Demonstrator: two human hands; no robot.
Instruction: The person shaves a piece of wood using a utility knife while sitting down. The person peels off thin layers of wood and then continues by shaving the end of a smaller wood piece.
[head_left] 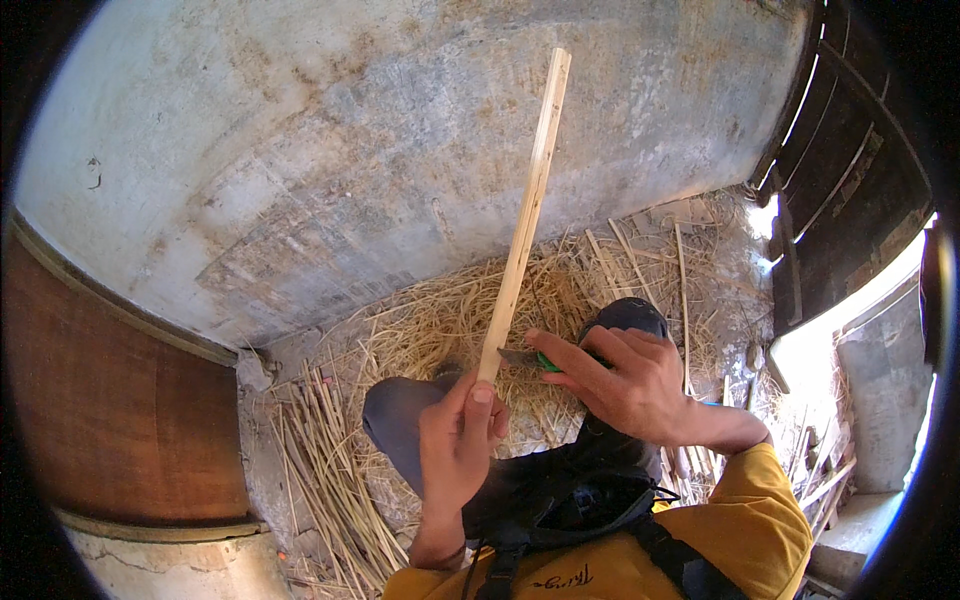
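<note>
My left hand (462,430) is closed around the lower end of a long, pale wooden strip (528,220), its thumb lying along the near face. The strip rises, leaning slightly right, in front of the wall. In my right hand (635,385) is a knife (547,362) with a green handle, mostly covered by the fingers. Its short dark blade points left and meets the right edge of the strip just above my left hand; whether it cuts in, I cannot tell.
Curly shavings (430,320) cover the floor between my knees and the grey wall (400,180). A bundle of thin sticks (335,480) lies at the left, near a brown wooden panel (120,390). More sticks lie to the right, by dark boards (850,190). A black bag (575,500) hangs at my waist.
</note>
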